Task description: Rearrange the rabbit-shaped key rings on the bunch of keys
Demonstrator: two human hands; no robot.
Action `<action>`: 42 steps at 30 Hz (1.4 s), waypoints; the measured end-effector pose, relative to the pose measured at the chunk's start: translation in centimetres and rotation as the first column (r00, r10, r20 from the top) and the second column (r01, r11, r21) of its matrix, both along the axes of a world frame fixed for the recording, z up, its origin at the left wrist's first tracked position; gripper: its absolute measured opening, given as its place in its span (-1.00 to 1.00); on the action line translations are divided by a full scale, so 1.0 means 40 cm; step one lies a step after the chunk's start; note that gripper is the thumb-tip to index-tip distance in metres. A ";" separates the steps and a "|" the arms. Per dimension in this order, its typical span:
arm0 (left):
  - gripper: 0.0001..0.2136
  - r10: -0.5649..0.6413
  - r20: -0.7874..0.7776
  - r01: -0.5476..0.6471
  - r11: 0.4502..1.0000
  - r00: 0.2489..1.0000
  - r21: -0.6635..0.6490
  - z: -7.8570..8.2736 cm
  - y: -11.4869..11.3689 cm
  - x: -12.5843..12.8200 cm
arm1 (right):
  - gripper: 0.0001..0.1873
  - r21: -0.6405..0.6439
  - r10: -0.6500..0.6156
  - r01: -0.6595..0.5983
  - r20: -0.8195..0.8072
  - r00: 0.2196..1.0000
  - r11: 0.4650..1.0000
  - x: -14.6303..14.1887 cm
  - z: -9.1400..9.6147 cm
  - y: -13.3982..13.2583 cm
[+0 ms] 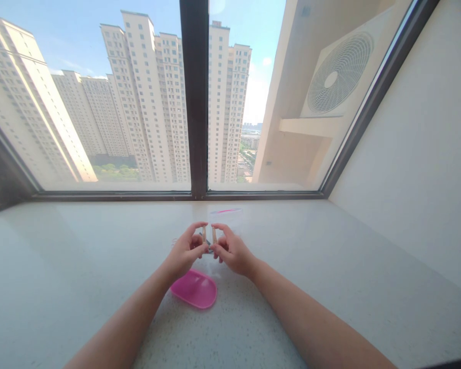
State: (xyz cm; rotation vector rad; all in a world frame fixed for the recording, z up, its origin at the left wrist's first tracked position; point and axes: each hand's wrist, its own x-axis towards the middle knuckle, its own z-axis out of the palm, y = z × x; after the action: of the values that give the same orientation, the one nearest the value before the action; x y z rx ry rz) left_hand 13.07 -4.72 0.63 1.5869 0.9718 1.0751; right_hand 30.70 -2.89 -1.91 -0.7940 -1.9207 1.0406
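Over the pale speckled surface, my left hand (188,247) and my right hand (230,248) face each other a short way apart. Between thumb and index finger, my left hand pinches a small slim tan piece (204,234), held upright. A similar slim tan piece (214,235) stands upright in the pinch of my right hand. Their exact kind is too small to make out. Something small and dark (208,250) shows low between the hands, mostly hidden by the fingers. A shallow pink tray (200,292) with rounded corners lies just below my left hand, partly covered by the wrist.
A thin clear item with a pink-red streak (226,210) lies beyond my hands, near the window. The dark window frame (200,196) borders the far edge of the sill (80,266). A white wall (415,169) rises on the right.
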 end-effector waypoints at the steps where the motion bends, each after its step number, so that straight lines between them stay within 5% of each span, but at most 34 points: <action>1: -0.49 -0.003 -0.009 0.003 1.000 1.000 0.016 0.000 -0.001 0.000 | -0.47 0.022 -0.012 0.011 0.004 1.000 1.000 0.000 0.002 -0.001; 13: -0.46 0.035 -0.164 -0.003 0.981 0.986 0.192 -0.007 -0.001 -0.004 | -0.29 0.127 -0.070 0.066 0.026 0.997 0.990 0.004 0.007 -0.003; 42: -0.53 0.186 -0.216 -0.102 0.932 0.958 0.347 -0.017 0.002 -0.004 | -0.27 0.005 0.076 -0.076 -0.022 0.997 0.997 0.004 -0.008 -0.001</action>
State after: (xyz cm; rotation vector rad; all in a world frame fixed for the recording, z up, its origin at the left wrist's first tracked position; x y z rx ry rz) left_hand 12.93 -4.65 -0.06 1.9871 1.1313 1.2132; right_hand 30.86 -2.92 -2.24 -0.7090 -1.9466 1.0865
